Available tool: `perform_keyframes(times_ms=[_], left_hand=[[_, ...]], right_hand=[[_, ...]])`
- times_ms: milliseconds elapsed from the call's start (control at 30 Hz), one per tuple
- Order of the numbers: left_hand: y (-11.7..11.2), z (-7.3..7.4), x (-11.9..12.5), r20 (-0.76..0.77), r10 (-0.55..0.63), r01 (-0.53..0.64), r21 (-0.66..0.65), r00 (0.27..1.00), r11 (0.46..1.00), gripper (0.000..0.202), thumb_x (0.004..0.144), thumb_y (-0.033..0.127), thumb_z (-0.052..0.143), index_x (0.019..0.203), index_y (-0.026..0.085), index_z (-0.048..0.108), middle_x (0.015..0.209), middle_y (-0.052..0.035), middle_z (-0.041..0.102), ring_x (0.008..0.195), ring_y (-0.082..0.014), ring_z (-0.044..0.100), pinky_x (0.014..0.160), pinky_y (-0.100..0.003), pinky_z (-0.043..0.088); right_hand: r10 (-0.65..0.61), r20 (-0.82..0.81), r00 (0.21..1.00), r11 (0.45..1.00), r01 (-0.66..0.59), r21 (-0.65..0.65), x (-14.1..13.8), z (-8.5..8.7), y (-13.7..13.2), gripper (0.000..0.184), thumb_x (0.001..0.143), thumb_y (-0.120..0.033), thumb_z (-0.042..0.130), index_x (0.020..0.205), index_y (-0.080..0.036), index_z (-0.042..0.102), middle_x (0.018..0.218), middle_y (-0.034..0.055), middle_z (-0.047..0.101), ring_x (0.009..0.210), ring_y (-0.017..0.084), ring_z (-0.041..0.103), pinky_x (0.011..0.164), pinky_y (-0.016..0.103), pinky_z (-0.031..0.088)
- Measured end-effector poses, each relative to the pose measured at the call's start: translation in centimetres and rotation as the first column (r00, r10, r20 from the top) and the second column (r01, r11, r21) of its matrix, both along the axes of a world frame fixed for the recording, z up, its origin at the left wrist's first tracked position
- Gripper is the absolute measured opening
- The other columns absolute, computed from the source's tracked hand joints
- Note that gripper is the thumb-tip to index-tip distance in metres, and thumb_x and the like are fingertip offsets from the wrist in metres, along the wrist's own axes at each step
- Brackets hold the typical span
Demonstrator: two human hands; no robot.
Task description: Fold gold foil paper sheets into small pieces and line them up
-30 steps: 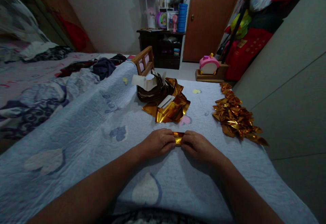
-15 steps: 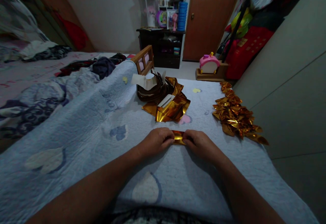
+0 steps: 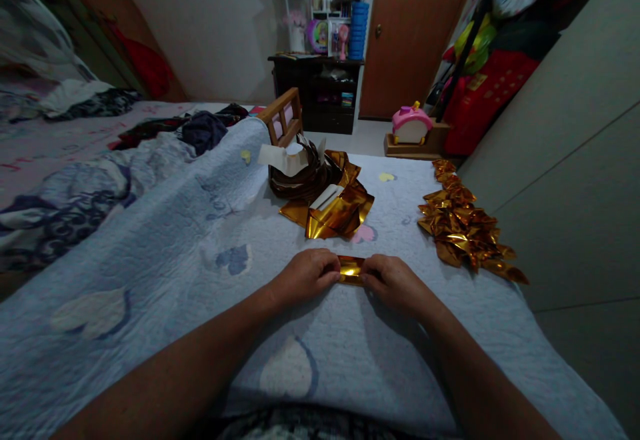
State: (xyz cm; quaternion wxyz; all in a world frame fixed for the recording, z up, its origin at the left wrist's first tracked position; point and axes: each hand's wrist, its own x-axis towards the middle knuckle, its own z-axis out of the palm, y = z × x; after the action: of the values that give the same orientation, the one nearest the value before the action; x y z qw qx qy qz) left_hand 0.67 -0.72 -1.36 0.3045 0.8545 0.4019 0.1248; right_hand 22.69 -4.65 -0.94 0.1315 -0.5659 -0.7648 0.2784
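Note:
A shiny gold foil paper point(image 3: 351, 271), folded or rolled into a narrow strip, spans the gap between my two hands just above the bed. My left hand point(image 3: 314, 272) pinches its left end with the thumb and fingers. At the right end, my right hand point(image 3: 389, 277) grips it the same way. Beyond my hands lies a loose stack of gold foil sheets point(image 3: 345, 210), next to a curled dark brown bundle with white paper edges point(image 3: 300, 177). Off to the right sits a pile of folded gold foil pieces point(image 3: 463, 230), pointed at their ends.
Everything rests on a light blue quilt point(image 3: 200, 320) with heart patterns. A wooden bed rail point(image 3: 284, 117) stands at the far end. Crumpled clothes and bedding point(image 3: 100, 187) lie on the left, and a pale cabinet point(image 3: 570, 160) rises close on the right.
Almost nothing differs. Both hands keep their pinch on the gold foil paper, with only a very slight shift of the fingers.

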Motion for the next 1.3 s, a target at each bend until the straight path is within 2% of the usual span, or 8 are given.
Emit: perform_keyframes(times_ms=[333, 700, 1167, 1300], left_hand=[[0.01, -0.5, 0.19, -0.008, 0.032, -0.032, 0.028, 0.999, 0.999, 0.01, 0.087, 0.021, 0.061, 0.078, 0.016, 0.063, 0.076, -0.0016, 0.065, 0.072, -0.0161, 0.058, 0.065, -0.025, 0.039], [-0.25, -0.3, 0.54, -0.111, 0.079, -0.072, 0.066, 0.991, 0.995, 0.013, 0.088, 0.024, 0.061, 0.076, 0.017, 0.061, 0.077, -0.0022, 0.066, 0.073, -0.0171, 0.06, 0.065, -0.027, 0.037], [-0.32, -0.37, 0.64, -0.115, 0.076, -0.067, 0.08, 0.99, 0.995, 0.011, 0.086, 0.02, 0.061, 0.075, 0.018, 0.059, 0.075, -0.0012, 0.064, 0.072, -0.0168, 0.058, 0.064, -0.026, 0.036], [-0.41, -0.47, 0.58, -0.074, 0.101, -0.096, 0.068, 0.992, 0.993, 0.007, 0.086, 0.018, 0.062, 0.079, 0.019, 0.058, 0.074, 0.0005, 0.063, 0.069, -0.0159, 0.057, 0.062, -0.025, 0.036]], right_hand=[[-0.024, -0.017, 1.0, 1.0, 0.024, -0.019, 0.05, -0.21, 0.02, 0.009, 0.085, -0.014, 0.057, 0.079, -0.018, 0.062, 0.079, 0.0036, 0.067, 0.072, 0.016, 0.057, 0.065, 0.026, 0.034], [-0.034, 0.032, 0.999, 0.999, 0.034, -0.002, -0.09, -0.29, 0.13, 0.01, 0.086, -0.013, 0.056, 0.08, -0.018, 0.063, 0.079, 0.0046, 0.068, 0.072, 0.016, 0.056, 0.065, 0.026, 0.032], [-0.046, 0.042, 0.998, 0.999, 0.047, -0.022, -0.19, -0.54, 0.27, 0.009, 0.086, -0.014, 0.058, 0.081, -0.018, 0.064, 0.079, 0.0033, 0.067, 0.073, 0.016, 0.055, 0.065, 0.026, 0.031], [-0.048, 0.019, 0.999, 0.998, 0.048, -0.031, -0.21, -0.75, 0.25, 0.01, 0.084, -0.01, 0.056, 0.082, -0.018, 0.061, 0.077, 0.0012, 0.063, 0.07, 0.015, 0.052, 0.064, 0.026, 0.03]])
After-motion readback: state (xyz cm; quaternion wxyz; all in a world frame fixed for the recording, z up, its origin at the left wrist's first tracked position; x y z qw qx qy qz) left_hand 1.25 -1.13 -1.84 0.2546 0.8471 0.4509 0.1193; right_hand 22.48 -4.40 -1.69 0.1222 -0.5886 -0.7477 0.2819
